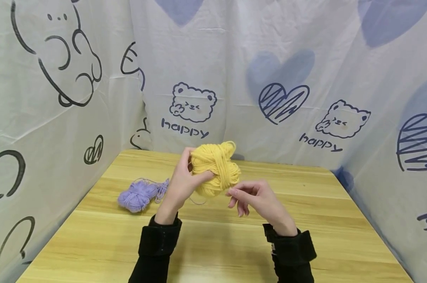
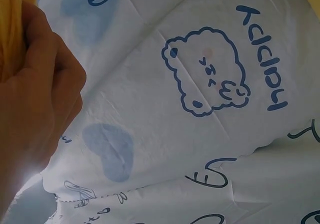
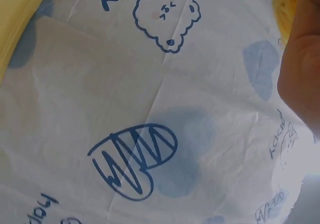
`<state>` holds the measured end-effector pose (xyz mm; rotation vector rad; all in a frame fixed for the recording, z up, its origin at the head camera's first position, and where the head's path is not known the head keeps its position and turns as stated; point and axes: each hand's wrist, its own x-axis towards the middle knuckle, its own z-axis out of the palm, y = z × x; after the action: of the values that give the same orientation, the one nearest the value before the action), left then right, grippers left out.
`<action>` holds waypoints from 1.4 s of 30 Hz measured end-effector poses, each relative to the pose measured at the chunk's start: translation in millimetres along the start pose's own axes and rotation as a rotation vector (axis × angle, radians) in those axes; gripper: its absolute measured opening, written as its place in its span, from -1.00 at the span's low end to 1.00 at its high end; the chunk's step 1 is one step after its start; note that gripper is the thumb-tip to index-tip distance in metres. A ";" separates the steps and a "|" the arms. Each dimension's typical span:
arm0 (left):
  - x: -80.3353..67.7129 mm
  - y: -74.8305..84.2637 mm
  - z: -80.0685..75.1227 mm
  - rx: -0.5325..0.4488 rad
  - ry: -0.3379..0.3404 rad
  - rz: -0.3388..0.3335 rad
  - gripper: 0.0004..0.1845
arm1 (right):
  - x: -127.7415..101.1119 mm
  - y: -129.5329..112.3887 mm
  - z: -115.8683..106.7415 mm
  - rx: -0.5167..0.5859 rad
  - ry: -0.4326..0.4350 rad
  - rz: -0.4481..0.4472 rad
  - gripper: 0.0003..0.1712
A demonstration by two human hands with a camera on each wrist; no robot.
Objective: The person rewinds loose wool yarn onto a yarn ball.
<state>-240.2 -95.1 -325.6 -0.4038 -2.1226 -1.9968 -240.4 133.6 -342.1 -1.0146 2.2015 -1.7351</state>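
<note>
A yellow yarn ball point(image 1: 217, 167) is held up above the wooden table point(image 1: 213, 243). My left hand point(image 1: 194, 173) grips its left side, thumb across the front and fingers behind. My right hand point(image 1: 234, 192) sits just below and right of the ball, thumb and forefinger pinched together at its lower edge; any strand between them is too thin to see. In the left wrist view, the left hand point(image 2: 35, 109) fills the left edge with yellow yarn point(image 2: 12, 24) above it. The right wrist view shows only part of the right hand point(image 3: 302, 74) and a bit of yarn point(image 3: 287, 4).
A loose purple yarn bundle point(image 1: 139, 194) lies on the table left of my left forearm, with strands trailing toward the hands. White printed cloth point(image 1: 305, 98) walls the table at the back and both sides. Bare wood lies in front and to the right.
</note>
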 end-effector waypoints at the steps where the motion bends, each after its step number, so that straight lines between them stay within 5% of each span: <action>1: -0.3 0.9 0.2 -0.013 -0.004 0.000 -0.40 | -0.9 0.5 -0.9 -0.026 0.003 0.012 -0.79; 6: -1.5 4.7 1.8 -0.050 -0.028 -0.008 -0.40 | -6.1 0.7 -9.5 -0.094 0.038 0.120 -0.56; 10: -1.8 6.0 5.8 -0.037 -0.063 -0.017 -0.39 | -3.0 -1.8 -10.7 0.035 0.116 0.167 -0.29; 20: -5.9 2.9 19.0 0.017 -0.214 -0.089 -0.34 | 11.6 6.0 8.6 0.192 0.133 0.108 -0.44; 25: -8.8 2.8 14.1 0.160 -0.259 -0.134 -0.21 | 2.9 17.8 -2.1 0.235 0.185 0.146 -0.43; 32: -8.3 -10.0 -20.3 0.238 -0.187 -0.250 -0.21 | -25.0 53.1 -35.2 0.220 0.316 0.279 -0.33; 38: -17.0 -27.8 -75.5 0.332 -0.052 -0.339 -0.20 | -47.5 86.1 -66.3 -0.067 0.502 0.458 -0.23; 42: -24.3 -39.8 -107.4 0.428 0.037 -0.396 -0.23 | -65.1 103.2 -87.5 -0.185 0.507 0.581 -0.14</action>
<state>-234.9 -205.7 -363.8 0.1334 -2.6767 -1.6192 -277.8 252.2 -426.3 0.0974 2.6184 -1.6374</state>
